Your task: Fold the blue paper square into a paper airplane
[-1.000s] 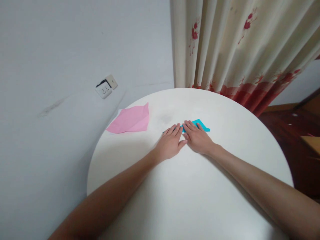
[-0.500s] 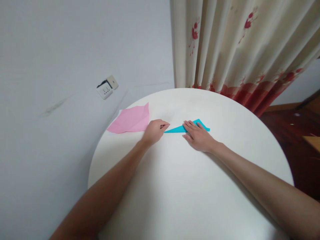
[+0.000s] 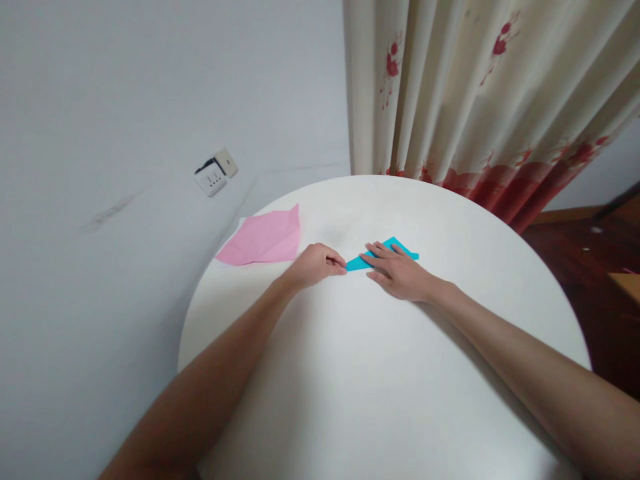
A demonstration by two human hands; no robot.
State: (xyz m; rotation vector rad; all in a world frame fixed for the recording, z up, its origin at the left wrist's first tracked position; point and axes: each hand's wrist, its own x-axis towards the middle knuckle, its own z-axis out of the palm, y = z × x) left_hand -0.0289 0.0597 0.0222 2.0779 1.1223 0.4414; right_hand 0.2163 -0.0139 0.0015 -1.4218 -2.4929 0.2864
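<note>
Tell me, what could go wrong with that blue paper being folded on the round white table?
1. The left hand pinches the pointed tip of the folded blue paper; a hard pull might tear or crumple that thin point.
2. The right hand lies flat on the paper; if it slips, the fold may go crooked.
3. The creased pink paper sheet lies at the edge of the round white table and could slide off.
</note>
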